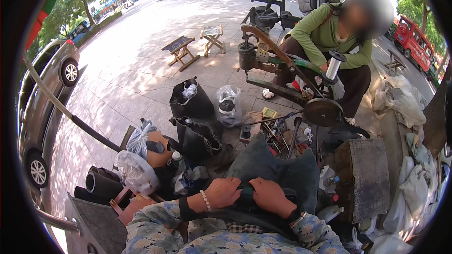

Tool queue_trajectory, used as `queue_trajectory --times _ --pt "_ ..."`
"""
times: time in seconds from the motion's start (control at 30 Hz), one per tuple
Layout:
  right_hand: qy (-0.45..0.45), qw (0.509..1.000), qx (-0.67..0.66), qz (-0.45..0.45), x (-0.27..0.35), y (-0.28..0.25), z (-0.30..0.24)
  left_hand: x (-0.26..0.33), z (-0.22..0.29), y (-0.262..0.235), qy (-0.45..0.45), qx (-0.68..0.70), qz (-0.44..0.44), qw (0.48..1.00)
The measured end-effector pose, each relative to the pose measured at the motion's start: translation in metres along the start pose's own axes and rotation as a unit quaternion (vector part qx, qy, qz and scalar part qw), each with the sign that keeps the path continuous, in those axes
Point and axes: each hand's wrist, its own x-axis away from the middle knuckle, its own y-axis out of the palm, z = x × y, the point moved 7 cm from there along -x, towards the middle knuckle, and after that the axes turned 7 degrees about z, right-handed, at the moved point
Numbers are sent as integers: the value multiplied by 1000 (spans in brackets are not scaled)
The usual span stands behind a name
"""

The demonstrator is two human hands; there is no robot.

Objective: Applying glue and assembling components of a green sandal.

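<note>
Close to my body, my left hand [219,194] and my right hand [272,198] face each other, fingers bent and closed. Each pinches one side of a black item [246,194], perhaps a strap or the edge of a bag; its kind cannot be made out. Under it a dark grey-green cloth [263,162] lies over my lap. White beads circle my left wrist, and a dark band is on my right. Beyond the cloth stands a hand-cranked shoe-repair sewing machine [278,49] with a spool of pale thread [333,67].
A person in a green top [308,33] sits behind the machine. Scattered tools [278,136] lie ahead; black bags [190,99] and a bagged shoe [228,106] stand left of them. A wooden box [369,178] is at right. Two folding stools [179,49] and a parked car [42,108] are farther off.
</note>
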Motion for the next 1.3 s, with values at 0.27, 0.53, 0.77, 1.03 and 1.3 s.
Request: queue_trajectory --times 0.27,0.53,0.77,1.03,1.3 --pt "-11 1000 -4 7 1 -2 -6 0 -2 2 36 -12 22 999" --pt "-2 998 22 65 4 -5 -5 1 -3 3 67 -12 49 996" --pt "-23 997 9 78 4 -6 -6 0 1 -3 98 -2 62 993" --pt "-12 997 1 81 4 -6 -6 -3 5 0 112 -46 -10 993" --pt "-13 997 7 78 7 -4 -4 -1 11 -3 119 -60 27 991"
